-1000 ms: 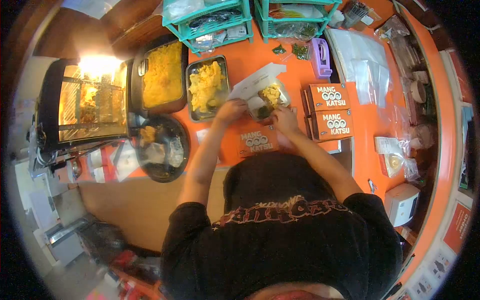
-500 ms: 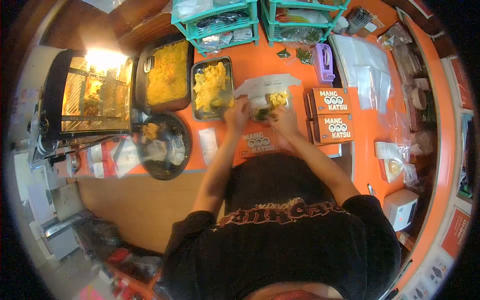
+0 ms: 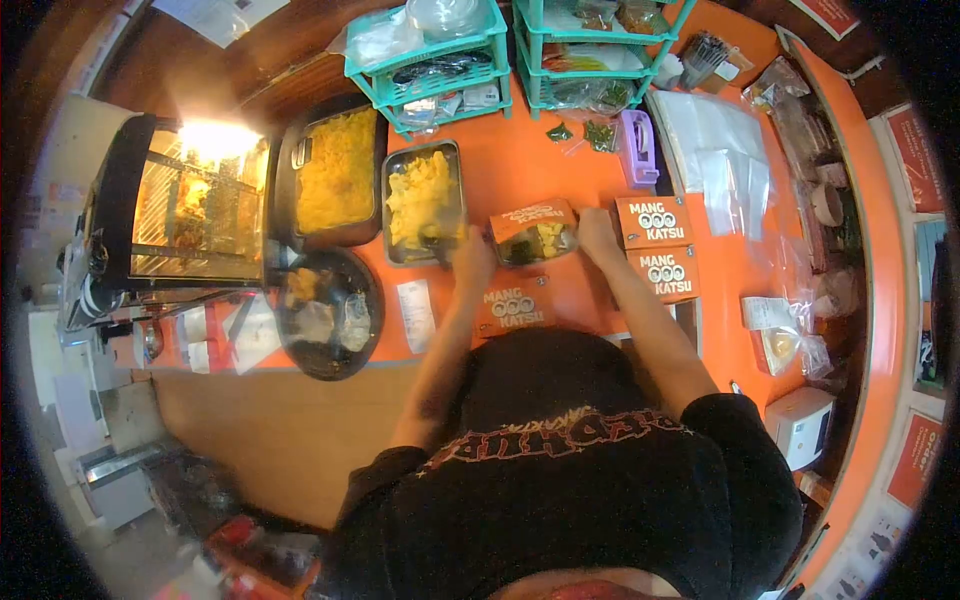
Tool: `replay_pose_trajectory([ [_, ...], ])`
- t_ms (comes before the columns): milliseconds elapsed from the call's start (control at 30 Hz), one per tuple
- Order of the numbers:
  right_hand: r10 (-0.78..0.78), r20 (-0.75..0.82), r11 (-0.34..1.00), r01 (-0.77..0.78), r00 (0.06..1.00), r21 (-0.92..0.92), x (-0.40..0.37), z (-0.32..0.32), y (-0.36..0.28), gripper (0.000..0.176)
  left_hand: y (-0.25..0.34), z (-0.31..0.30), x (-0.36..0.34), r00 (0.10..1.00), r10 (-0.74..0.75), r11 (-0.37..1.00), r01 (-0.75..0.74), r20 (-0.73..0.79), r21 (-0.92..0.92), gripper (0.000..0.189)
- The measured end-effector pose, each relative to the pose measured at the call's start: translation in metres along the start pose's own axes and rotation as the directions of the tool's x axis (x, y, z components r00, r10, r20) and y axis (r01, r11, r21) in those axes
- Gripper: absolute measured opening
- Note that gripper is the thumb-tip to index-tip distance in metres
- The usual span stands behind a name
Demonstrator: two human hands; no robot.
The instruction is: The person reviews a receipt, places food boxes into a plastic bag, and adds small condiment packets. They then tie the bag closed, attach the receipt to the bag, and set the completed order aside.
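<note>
An orange printed takeaway box point(image 3: 533, 217) lies in front of me on the counter. Its lid is tipped over toward me, and yellow food chunks point(image 3: 550, 240) and something dark show in its open front. At the box's right edge, my right hand point(image 3: 597, 238) has its fingers closed against the side. My left hand point(image 3: 474, 260) is just left of the box, between it and the metal tray of yellow food point(image 3: 424, 200). Motion smears the left fingers, so their grip cannot be made out. A closed box point(image 3: 513, 307) lies nearest my body.
Stacked closed boxes point(image 3: 655, 222) stand on the right, near a purple tape dispenser point(image 3: 638, 148). To the left are a larger pan of yellow food point(image 3: 337, 170), a black round tray point(image 3: 330, 352) and a lit display case point(image 3: 195, 205). Green racks point(image 3: 430, 75) stand behind.
The box's lid, open and showing its white inside earlier, is now folded forward over the food. My right hand has moved from the food to the box's right edge.
</note>
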State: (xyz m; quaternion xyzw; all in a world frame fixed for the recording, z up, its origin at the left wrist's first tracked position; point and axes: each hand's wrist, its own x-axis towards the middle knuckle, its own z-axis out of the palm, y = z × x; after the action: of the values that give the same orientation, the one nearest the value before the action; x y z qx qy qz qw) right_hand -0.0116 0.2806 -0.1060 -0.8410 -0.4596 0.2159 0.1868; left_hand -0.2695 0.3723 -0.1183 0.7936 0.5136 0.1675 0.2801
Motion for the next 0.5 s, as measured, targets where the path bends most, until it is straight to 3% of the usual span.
replay_pose_trajectory([
  [67,-0.039,-0.095,0.989,0.051,0.995,0.137,-0.009,0.024,0.012,0.035,0.000,0.010,-0.007,0.997,-0.050,0.996,0.054,0.060,-0.072,0.037],
  [133,0.027,-0.011,0.971,-0.024,1.000,0.238,-0.016,0.024,0.011,0.043,-0.019,0.034,-0.006,0.992,-0.062,0.990,0.076,0.113,-0.123,0.048],
  [200,0.040,0.058,0.911,-0.060,0.998,0.407,-0.004,0.040,0.033,0.049,-0.031,0.046,0.000,0.991,-0.121,0.923,0.133,0.054,-0.362,0.054],
  [267,0.021,0.134,0.717,-0.108,0.991,0.688,-0.005,0.058,0.049,0.046,-0.029,0.041,-0.003,0.997,-0.074,0.917,0.065,-0.006,-0.394,0.061],
  [300,0.000,0.165,0.587,-0.134,0.986,0.798,-0.004,0.065,0.057,0.045,-0.020,0.029,-0.007,0.999,0.012,0.951,-0.023,-0.039,-0.307,0.066],
  [333,0.045,0.231,0.538,-0.218,0.972,0.814,0.001,0.070,0.065,0.041,-0.018,0.025,-0.007,0.993,0.101,0.970,-0.113,-0.066,-0.213,0.070],
  [433,0.177,0.421,0.354,-0.457,0.890,0.816,0.000,0.063,0.062,0.038,-0.034,0.043,-0.003,0.986,0.152,0.969,-0.135,0.069,-0.207,0.081],
  [500,0.270,0.523,0.207,-0.579,0.809,0.789,-0.019,0.013,0.008,0.042,-0.013,0.014,-0.004,0.916,0.009,0.867,0.193,0.402,-0.460,0.077],
])
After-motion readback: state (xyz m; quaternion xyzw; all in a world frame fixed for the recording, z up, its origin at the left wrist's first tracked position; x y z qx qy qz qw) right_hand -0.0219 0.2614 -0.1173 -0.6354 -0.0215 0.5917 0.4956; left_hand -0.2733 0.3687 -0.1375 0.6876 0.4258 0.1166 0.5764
